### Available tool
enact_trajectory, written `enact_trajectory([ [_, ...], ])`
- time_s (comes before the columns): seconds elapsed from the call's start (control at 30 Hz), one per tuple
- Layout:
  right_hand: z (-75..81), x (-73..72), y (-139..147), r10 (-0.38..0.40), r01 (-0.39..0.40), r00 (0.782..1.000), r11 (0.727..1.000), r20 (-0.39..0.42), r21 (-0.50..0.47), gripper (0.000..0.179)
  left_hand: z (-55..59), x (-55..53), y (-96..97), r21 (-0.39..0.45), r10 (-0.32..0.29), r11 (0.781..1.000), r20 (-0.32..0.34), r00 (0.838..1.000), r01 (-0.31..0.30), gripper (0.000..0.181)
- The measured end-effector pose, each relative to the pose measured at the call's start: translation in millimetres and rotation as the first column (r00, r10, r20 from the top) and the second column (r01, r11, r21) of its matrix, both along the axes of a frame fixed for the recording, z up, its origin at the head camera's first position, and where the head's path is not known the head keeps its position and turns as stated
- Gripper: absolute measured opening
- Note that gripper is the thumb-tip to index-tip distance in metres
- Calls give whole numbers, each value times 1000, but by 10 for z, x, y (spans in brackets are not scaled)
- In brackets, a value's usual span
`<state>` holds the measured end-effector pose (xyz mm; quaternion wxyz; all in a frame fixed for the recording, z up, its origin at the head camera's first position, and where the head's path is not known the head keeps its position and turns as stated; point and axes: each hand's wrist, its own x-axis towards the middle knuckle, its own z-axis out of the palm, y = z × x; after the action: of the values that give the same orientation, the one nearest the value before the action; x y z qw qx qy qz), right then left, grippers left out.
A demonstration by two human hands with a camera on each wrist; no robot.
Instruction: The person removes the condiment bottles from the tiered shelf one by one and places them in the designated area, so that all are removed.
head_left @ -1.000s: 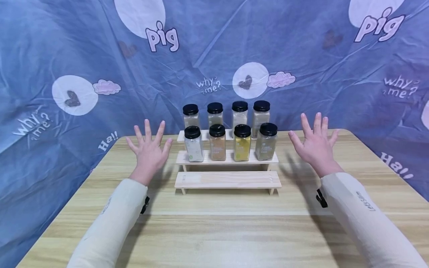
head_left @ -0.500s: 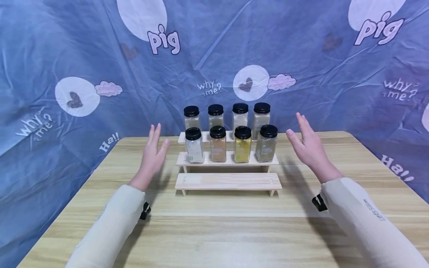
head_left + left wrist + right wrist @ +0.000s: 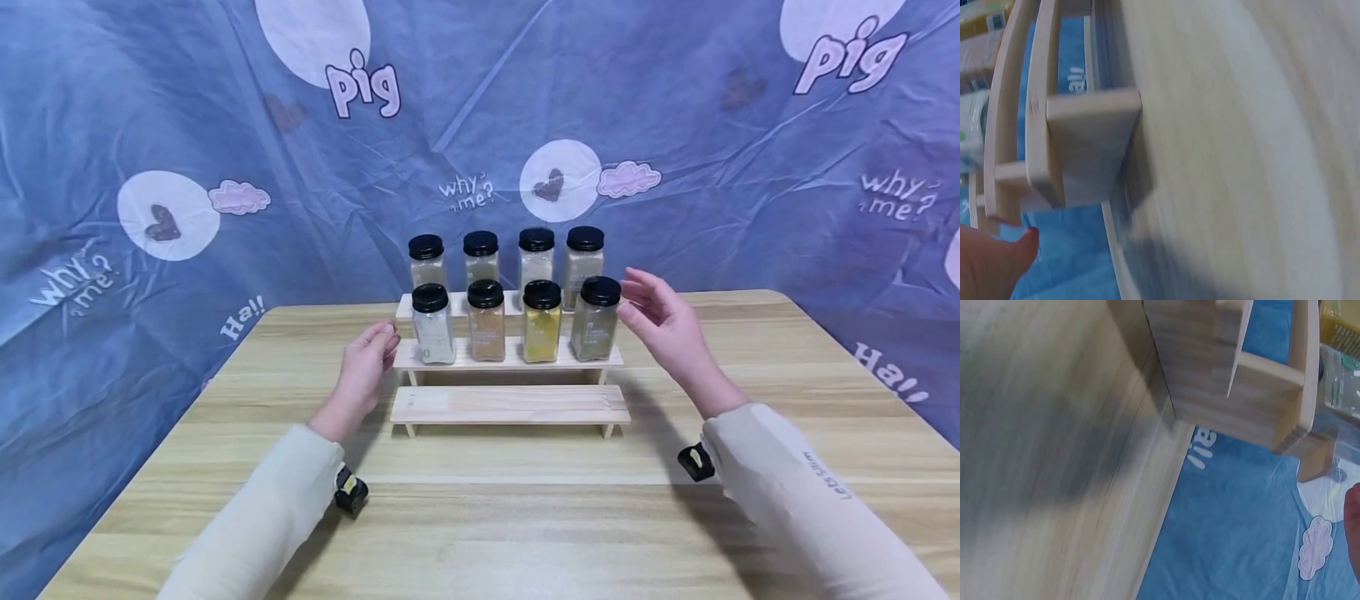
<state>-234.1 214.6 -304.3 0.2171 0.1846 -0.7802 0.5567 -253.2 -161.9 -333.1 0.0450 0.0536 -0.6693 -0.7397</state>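
Note:
A three-step wooden rack (image 3: 510, 405) holds glass spice jars with black lids on its upper two steps. My left hand (image 3: 362, 372) is at the left end of the middle step, fingers bent and fingertips right by the wood, near the jar of white powder (image 3: 435, 333). In the left wrist view its thumb (image 3: 1022, 250) shows just past the step's end. My right hand (image 3: 671, 337) is beside the right-end jar of grey-brown powder (image 3: 596, 332), fingers loosely curved and thumb tip close to the glass. Only a bit of a finger (image 3: 1354, 519) shows in the right wrist view.
A jar of orange-brown powder (image 3: 487, 333) and a yellow one (image 3: 542, 335) stand between the end jars. Several more, including a pale one (image 3: 536, 265), line the back step. The wood-grain table (image 3: 480, 525) meets a blue printed cloth (image 3: 480, 100) behind.
Both hands have come inward from beside the rack, the left to its left end and the right to the right-end jar. Their spread fingers have bent. The jars and rack stay put.

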Motion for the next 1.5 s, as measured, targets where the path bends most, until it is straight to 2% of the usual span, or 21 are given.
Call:
enact_trajectory([
  [0.13, -28, -26, -43, 80, -79, 997, 994, 2, -71, 50, -31, 8, 83, 14, 11, 1000, -20, 1000, -10, 41],
  [0.23, -55, -34, -73, 100, -97, 995, 991, 19, -96, 53, -50, 17, 135, 48, 9, 999, -21, 1000, -8, 42],
  [0.4, -100, -18, -118, 70, -65, 995, 995, 67, -80, 59, -74, 42, 205, 87, 8, 996, 16, 1000, -9, 47],
  [0.7, -154, -39, -179, 33, -25, 994, 996, 100, -85, 67, -126, 41, 254, 111, 34, 993, 22, 999, -36, 51],
  [1.2, -205, -49, -253, -39, 49, 992, 995, 121, -83, 71, -174, 58, 300, 110, 109, 988, -17, 994, -107, 49],
  [1.5, -190, -37, -266, -86, 94, 989, 994, 123, -59, 72, -176, 62, 308, 93, 111, 990, -17, 994, -109, 48],
])
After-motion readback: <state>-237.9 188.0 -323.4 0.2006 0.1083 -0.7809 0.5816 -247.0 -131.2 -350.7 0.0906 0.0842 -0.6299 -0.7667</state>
